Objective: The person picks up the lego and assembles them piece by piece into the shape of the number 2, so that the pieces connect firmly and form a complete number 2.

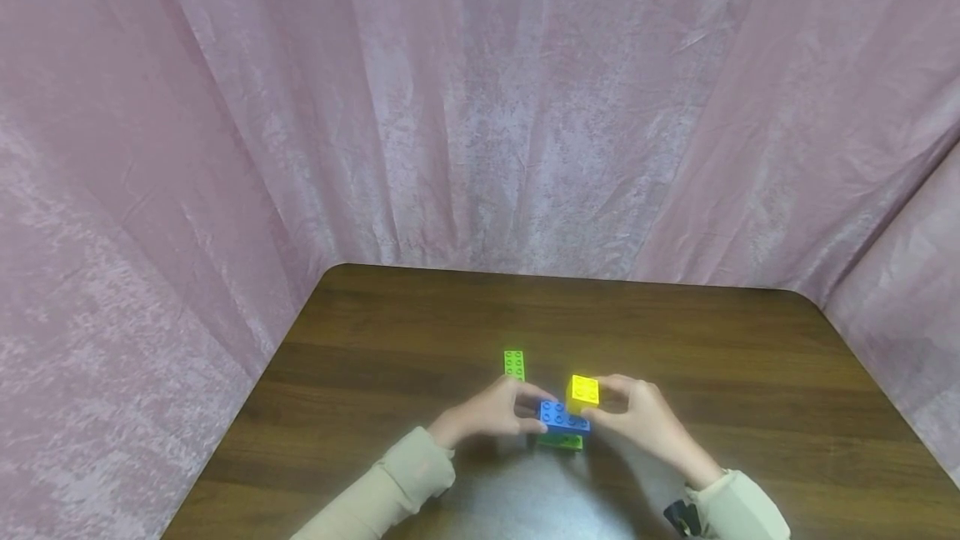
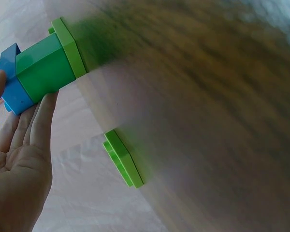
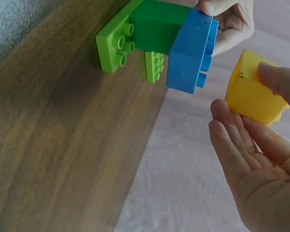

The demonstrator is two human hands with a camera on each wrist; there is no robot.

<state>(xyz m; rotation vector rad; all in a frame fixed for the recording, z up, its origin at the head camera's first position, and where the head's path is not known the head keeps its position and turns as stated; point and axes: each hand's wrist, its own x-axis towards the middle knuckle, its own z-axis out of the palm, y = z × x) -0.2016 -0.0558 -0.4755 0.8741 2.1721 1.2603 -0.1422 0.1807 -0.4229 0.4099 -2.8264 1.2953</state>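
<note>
A stack of toy building bricks stands on the table: a light green plate [image 1: 564, 442] at the bottom, a dark green brick [image 2: 44, 66] on it, and a blue brick [image 1: 557, 417] on top. My left hand [image 1: 491, 411] holds the blue brick between thumb and fingers, its fingertips also touching the dark green brick. Between the thumb and fingers of my right hand [image 1: 647, 425] is a yellow brick [image 3: 255, 92], studs facing up. In the right wrist view a gap separates the yellow brick from the blue one's studs.
A second light green plate [image 1: 513, 362] lies studs up on the wooden table [image 1: 405, 315], beyond my left hand. Pink curtains [image 1: 510, 107] hang behind the table and along its sides.
</note>
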